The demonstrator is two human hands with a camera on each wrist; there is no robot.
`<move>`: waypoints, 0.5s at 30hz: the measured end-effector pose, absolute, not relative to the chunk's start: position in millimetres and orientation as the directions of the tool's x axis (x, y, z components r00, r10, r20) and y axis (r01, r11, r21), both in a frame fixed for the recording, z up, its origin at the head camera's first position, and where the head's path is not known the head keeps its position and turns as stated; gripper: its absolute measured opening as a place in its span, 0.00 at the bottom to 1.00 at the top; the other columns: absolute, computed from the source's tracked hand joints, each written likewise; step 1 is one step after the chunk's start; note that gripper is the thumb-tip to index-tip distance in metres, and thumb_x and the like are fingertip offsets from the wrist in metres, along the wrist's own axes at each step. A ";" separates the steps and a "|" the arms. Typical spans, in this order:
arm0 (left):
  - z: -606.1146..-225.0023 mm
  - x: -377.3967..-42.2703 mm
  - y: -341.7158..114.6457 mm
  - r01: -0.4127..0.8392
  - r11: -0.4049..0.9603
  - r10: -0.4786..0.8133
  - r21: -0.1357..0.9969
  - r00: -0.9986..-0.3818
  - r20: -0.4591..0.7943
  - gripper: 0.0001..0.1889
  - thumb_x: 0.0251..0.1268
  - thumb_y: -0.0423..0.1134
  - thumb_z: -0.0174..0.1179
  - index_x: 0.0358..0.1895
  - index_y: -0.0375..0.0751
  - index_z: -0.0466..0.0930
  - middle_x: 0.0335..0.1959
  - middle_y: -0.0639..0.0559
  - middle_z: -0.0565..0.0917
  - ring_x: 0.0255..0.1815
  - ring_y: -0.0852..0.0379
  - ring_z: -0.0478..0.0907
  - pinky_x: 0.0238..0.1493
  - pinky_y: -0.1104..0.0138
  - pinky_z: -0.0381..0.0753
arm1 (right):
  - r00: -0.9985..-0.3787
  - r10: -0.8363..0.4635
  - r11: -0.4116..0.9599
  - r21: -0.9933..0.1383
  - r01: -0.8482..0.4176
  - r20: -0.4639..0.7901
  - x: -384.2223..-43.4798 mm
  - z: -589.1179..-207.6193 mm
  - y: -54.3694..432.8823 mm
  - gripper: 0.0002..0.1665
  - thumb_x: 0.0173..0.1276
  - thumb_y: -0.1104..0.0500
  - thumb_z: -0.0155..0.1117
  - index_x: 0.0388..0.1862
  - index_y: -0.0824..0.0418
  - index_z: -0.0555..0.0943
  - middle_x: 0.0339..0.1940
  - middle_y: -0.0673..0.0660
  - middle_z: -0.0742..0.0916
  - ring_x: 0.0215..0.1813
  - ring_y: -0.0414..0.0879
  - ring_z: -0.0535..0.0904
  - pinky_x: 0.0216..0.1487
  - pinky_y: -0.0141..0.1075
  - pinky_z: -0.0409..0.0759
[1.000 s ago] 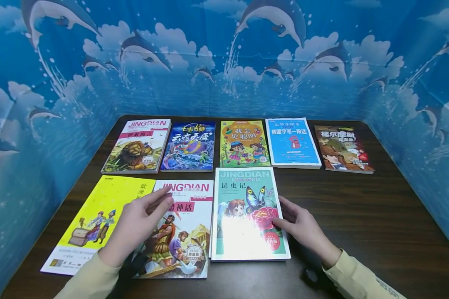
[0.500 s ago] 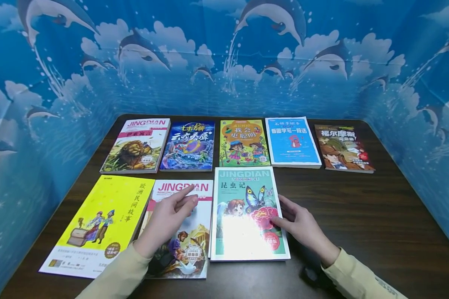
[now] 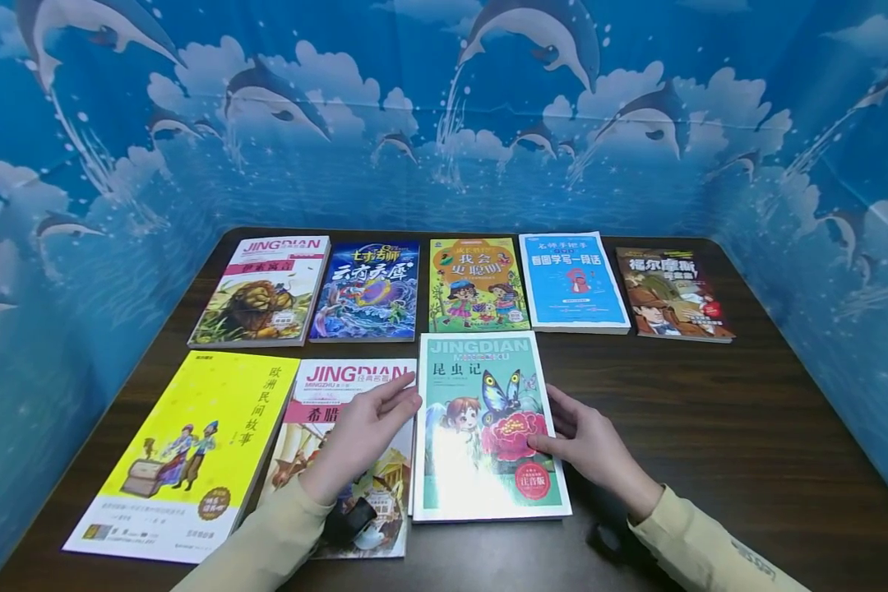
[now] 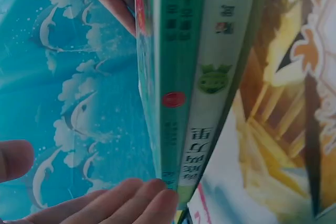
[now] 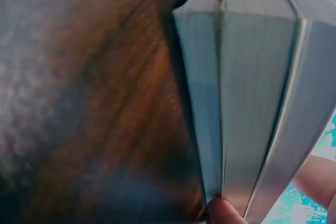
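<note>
A green-covered book (image 3: 481,378) with a girl, butterfly and pink flower lies on top of a small stack of books. My right hand (image 3: 592,448) holds the stack's right side, thumb on the cover. In the right wrist view, a fingertip (image 5: 226,212) reaches the lowest page block (image 5: 205,98). My left hand (image 3: 370,436) is over a white-and-pink book (image 3: 355,374), its fingertips right at the stack's left edge. The left wrist view shows those fingers (image 4: 136,203) nearly straight beside a green spine (image 4: 176,77) and a white spine (image 4: 210,103).
A yellow book (image 3: 215,444) lies at the front left. Along the back of the dark wooden table (image 3: 710,427) runs a row of books: lion cover (image 3: 259,304), dark blue (image 3: 366,292), yellow-green (image 3: 477,284), light blue (image 3: 575,284) and brown (image 3: 673,296). A dolphin-print curtain (image 3: 385,181) surrounds the table.
My left hand has moved right across the white-and-pink book to the stack's left edge, uncovering more of the yellow book. My right hand keeps its place on the stack.
</note>
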State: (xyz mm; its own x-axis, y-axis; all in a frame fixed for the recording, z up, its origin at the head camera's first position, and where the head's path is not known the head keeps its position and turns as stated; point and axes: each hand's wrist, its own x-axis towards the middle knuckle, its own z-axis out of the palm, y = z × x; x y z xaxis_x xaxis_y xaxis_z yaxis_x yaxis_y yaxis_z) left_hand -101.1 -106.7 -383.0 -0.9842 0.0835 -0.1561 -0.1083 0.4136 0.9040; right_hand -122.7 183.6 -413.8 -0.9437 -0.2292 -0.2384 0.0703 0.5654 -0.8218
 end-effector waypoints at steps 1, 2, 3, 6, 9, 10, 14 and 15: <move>-384.0 -101.0 -106.2 -0.113 0.413 0.086 0.904 -0.983 -0.162 0.27 0.70 0.45 0.55 0.67 0.35 0.67 0.61 0.39 0.76 0.60 0.46 0.75 0.60 0.56 0.73 | -0.943 -0.227 0.562 -0.824 0.076 -0.242 -122.5 -414.2 183.7 0.50 0.56 0.52 0.73 0.73 0.66 0.59 0.66 0.68 0.74 0.64 0.61 0.72 0.55 0.47 0.77; -385.3 -100.8 -105.9 -0.117 0.415 0.087 0.902 -0.982 -0.168 0.27 0.70 0.45 0.55 0.67 0.35 0.67 0.61 0.39 0.75 0.60 0.46 0.75 0.60 0.56 0.73 | -0.943 -0.226 0.560 -0.825 0.079 -0.244 -122.4 -414.6 184.0 0.50 0.57 0.53 0.72 0.73 0.67 0.59 0.65 0.68 0.74 0.64 0.61 0.73 0.55 0.47 0.78; -386.7 -100.5 -105.8 -0.123 0.417 0.087 0.901 -0.981 -0.175 0.27 0.69 0.44 0.55 0.67 0.34 0.67 0.61 0.39 0.75 0.61 0.46 0.75 0.60 0.56 0.73 | -0.943 -0.225 0.555 -0.827 0.085 -0.247 -122.3 -415.0 184.3 0.49 0.58 0.54 0.72 0.73 0.66 0.59 0.64 0.68 0.75 0.63 0.61 0.73 0.54 0.46 0.78; -390.4 -98.8 -105.6 -0.136 0.424 0.099 0.895 -0.976 -0.195 0.27 0.70 0.44 0.55 0.67 0.34 0.66 0.62 0.39 0.75 0.63 0.46 0.73 0.61 0.57 0.73 | -0.943 -0.220 0.545 -0.833 0.094 -0.250 -122.5 -415.6 186.0 0.47 0.59 0.57 0.71 0.72 0.66 0.60 0.63 0.68 0.76 0.62 0.60 0.75 0.53 0.45 0.79; -393.5 -96.9 -105.2 -0.129 0.442 0.121 0.888 -0.972 -0.201 0.27 0.70 0.43 0.54 0.67 0.33 0.65 0.63 0.38 0.74 0.63 0.45 0.72 0.61 0.56 0.73 | -0.944 -0.224 0.542 -0.836 0.086 -0.242 -122.5 -414.8 188.3 0.46 0.59 0.57 0.70 0.72 0.66 0.60 0.62 0.68 0.77 0.61 0.60 0.76 0.51 0.44 0.80; -394.0 -96.5 -104.9 -0.125 0.447 0.128 0.885 -0.971 -0.202 0.27 0.70 0.43 0.54 0.67 0.32 0.65 0.63 0.38 0.74 0.63 0.45 0.72 0.61 0.56 0.73 | -0.945 -0.223 0.543 -0.835 0.081 -0.237 -122.5 -414.3 189.2 0.45 0.59 0.57 0.70 0.72 0.66 0.60 0.62 0.68 0.77 0.60 0.60 0.76 0.51 0.44 0.80; -395.2 -96.4 -103.8 -0.122 0.452 0.141 0.884 -0.968 -0.206 0.28 0.69 0.42 0.55 0.68 0.31 0.64 0.64 0.37 0.72 0.64 0.44 0.71 0.62 0.56 0.72 | -0.953 -0.200 0.567 -0.820 0.078 -0.229 -122.5 -412.7 193.0 0.44 0.59 0.57 0.70 0.72 0.63 0.62 0.63 0.67 0.76 0.61 0.60 0.75 0.51 0.45 0.81; -395.5 -96.8 -103.6 -0.126 0.456 0.138 0.881 -0.968 -0.210 0.28 0.69 0.43 0.55 0.68 0.32 0.64 0.64 0.38 0.72 0.64 0.45 0.71 0.62 0.56 0.72 | -0.954 -0.194 0.573 -0.816 0.079 -0.228 -122.9 -412.5 193.8 0.44 0.59 0.57 0.70 0.72 0.62 0.62 0.64 0.67 0.76 0.62 0.60 0.74 0.52 0.45 0.81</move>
State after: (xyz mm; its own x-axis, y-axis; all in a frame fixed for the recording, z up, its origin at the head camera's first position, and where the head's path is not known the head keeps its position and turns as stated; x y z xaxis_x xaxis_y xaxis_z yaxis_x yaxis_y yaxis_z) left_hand -96.8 -103.6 -395.5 -0.9679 0.1377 -0.2102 -0.1264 0.4560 0.8810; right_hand -122.9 193.8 -412.5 -0.9541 -0.1940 -0.2281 0.0786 0.5727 -0.8160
